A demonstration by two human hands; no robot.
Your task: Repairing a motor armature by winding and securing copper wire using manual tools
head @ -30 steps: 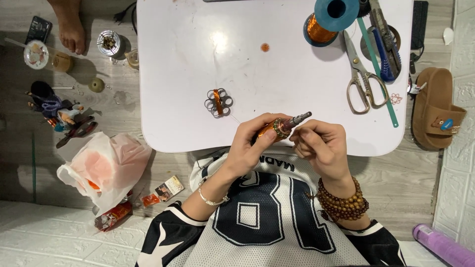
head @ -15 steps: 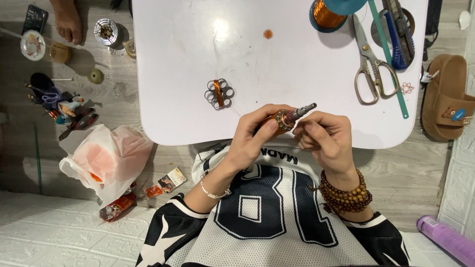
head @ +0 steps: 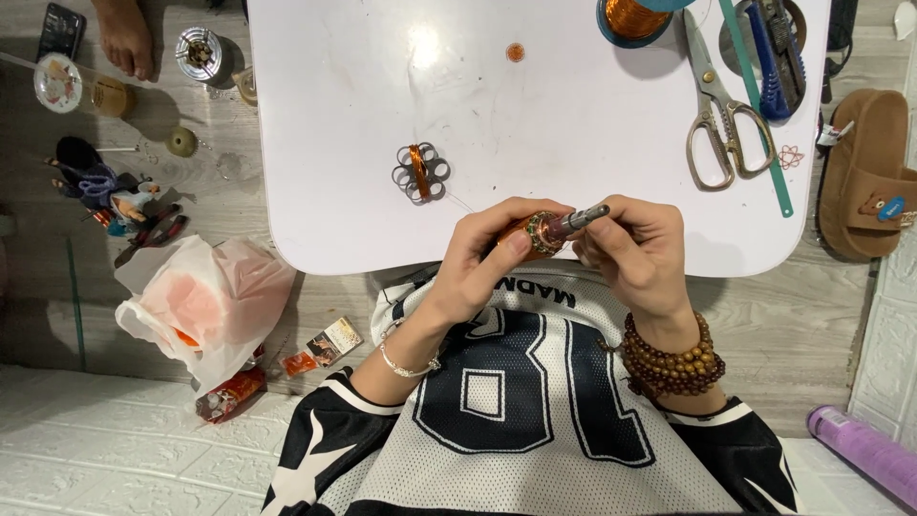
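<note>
from up here i see my left hand [head: 482, 253] closed around a small round coil [head: 537, 234], copper wire wound on a core with a metal shaft [head: 585, 217] sticking out toward the right. my right hand [head: 635, 253] is pinched shut at the shaft end, fingertips meeting just beside the coil; i cannot tell whether a strand of wire runs between them, it is too fine to see. both hands hover over the near edge of the desk [head: 334, 143], just above my lap

judging by what lies about, the winding looks part done: the coil in hand already shows a good band of copper, and a second piece [head: 420, 172], a grey cluster of rings with a copper band across it, sits alone near the middle of the desk. the wire spool [head: 632, 16] at the far edge looks well filled, so i'd say plenty of wire is left. how many turns remain i cannot judge

the desk is white and glossy with rounded corners. scissors [head: 716, 115] lie at the far right, a green ruler [head: 757, 105] beside them, blue-handled pliers [head: 769, 57] beyond. a small orange disc [head: 515, 52] rests near the far edge

the floor is grey wood plank. to the left lie a plastic bag [head: 201, 306], small packets [head: 325, 346] and clutter; someone's bare foot [head: 124, 38] shows at top left. a brown slipper [head: 864, 172] sits on the right, a purple tube [head: 860, 449] at bottom right
</note>
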